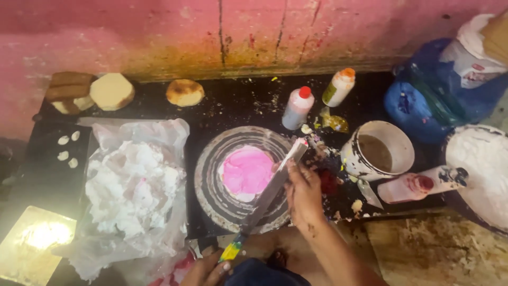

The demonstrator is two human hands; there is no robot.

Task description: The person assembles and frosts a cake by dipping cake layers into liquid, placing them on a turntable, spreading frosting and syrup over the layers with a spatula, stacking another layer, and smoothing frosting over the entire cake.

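I see a dark counter (243,100) against a stained pink wall (159,32), crowded from edge to edge. At right a big white tub of powder (484,169) and a blue bag (423,100) sit just beside a white bucket (378,151) of murky liquid. At left a clear plastic sheet holds a heap of white paste (132,185). In the middle is a round turntable (238,177) with a pink-and-white disc (246,172) lying flat on it. A long flat blade (272,188) lies diagonally over the disc's right side.

My left hand (209,271) is clenched round the blade's yellow-green handle at the bottom edge. My right hand (302,193) presses on the blade near its far end, fingers curled over it; whether they wrap it fully I cannot tell.

Risks, as I judge them: fingers on the blade can slip onto its edge if the paste is slick. Uneven pressure can gouge the soft disc or drag it off centre. A tipped pink bottle (418,185) lies near my right wrist, and two upright bottles (317,98) stand just behind the turntable; a wide swing of the blade tip could knock them. The bucket is near enough for an elbow to catch it.
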